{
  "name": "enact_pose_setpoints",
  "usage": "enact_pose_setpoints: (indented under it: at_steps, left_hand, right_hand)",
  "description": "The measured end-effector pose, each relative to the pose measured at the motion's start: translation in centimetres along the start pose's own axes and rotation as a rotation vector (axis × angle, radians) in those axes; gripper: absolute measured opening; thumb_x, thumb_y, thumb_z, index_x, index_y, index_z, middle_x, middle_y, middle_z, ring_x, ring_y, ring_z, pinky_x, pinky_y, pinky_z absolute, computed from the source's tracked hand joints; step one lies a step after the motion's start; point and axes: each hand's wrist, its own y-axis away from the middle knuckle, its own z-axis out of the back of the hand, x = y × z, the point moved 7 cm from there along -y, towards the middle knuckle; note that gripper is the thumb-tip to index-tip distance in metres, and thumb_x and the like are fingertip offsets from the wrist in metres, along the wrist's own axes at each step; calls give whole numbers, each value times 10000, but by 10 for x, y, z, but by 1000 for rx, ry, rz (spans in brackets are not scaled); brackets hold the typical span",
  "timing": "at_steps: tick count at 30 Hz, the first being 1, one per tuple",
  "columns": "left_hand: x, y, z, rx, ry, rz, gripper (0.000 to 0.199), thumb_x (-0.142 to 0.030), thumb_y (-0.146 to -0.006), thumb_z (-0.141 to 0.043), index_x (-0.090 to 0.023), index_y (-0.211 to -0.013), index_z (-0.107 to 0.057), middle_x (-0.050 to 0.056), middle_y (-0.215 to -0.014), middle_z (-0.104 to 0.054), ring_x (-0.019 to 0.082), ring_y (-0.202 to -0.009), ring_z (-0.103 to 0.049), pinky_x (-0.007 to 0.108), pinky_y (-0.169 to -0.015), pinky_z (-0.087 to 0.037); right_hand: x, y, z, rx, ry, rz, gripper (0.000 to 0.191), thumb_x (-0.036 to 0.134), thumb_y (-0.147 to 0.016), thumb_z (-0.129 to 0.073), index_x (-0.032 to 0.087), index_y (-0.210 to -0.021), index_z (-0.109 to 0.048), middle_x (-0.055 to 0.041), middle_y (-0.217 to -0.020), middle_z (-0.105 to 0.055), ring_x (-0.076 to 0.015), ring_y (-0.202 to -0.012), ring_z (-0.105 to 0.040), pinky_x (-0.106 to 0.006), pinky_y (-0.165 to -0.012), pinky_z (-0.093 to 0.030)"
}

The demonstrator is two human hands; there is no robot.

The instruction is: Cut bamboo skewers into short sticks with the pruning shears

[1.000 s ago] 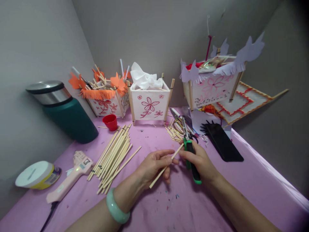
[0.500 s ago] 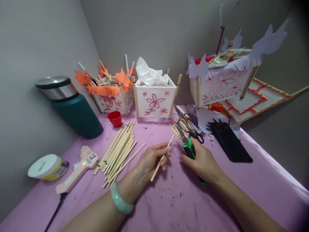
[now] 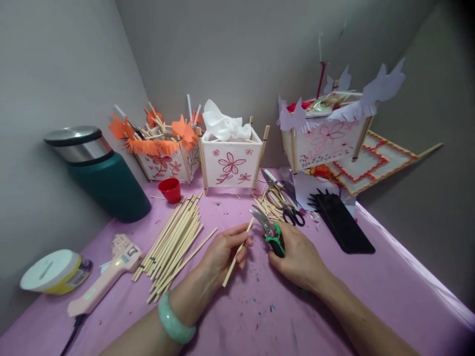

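My left hand [image 3: 222,252] pinches a bamboo stick [image 3: 237,252] above the table [image 3: 334,291]; my right hand [image 3: 297,257] grips green-handled shears [image 3: 267,230], blades seemingly parted beside the stick's tip. A crooked bite could splinter it, or nick my left fingers [image 3: 243,242].

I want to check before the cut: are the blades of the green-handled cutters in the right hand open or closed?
Open: the green-handled metal cutters show two blades spread apart beside the thin wooden stick.
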Motion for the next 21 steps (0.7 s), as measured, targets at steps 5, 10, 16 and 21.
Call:
enact_pose_setpoints:
  at_steps: [5, 10, 16, 21]
  left_hand:
    - [2, 0, 0, 5, -14, -4, 232, -147, -756, -659, -105, -984, -666, -30, -654, -572, 19, -346, -382, 155, -336, -366]
    - [4, -1, -1, 35, 0, 13, 189, -134, -786, -633, -106, -971, -656, -30, -654, -557, 13, -350, -380, 140, -334, -331]
    - [4, 0, -4, 53, 5, 23, 98, -143, -792, -617, -122, -887, -633, -41, -616, -514, 19, -348, -343, 148, -327, -286]
    - [2, 4, -8, 58, -24, 48, 20, -149, -786, -611, -136, -790, -596, -54, -583, -461, 24, -345, -312, 158, -322, -255]
  right_hand:
    - [4, 1, 1, 13, 26, 13, 441, 215, -700, -601, 177, -1135, -536, -127, -1126, -604, -295, -1058, -534, -392, -889, -398]
    - [6, 3, 2, 38, 61, 5, 427, 243, -720, -587, 170, -1136, -522, -146, -1166, -583, -310, -1088, -517, -413, -901, -389]
    - [8, 4, 2, 52, 53, 15, 339, 242, -719, -576, 195, -1049, -515, -130, -1121, -584, -297, -1048, -525, -400, -871, -402]
    - [5, 3, 1, 94, 56, -5, 312, 176, -660, -575, 197, -963, -504, -121, -1047, -593, -285, -996, -542, -376, -842, -408]
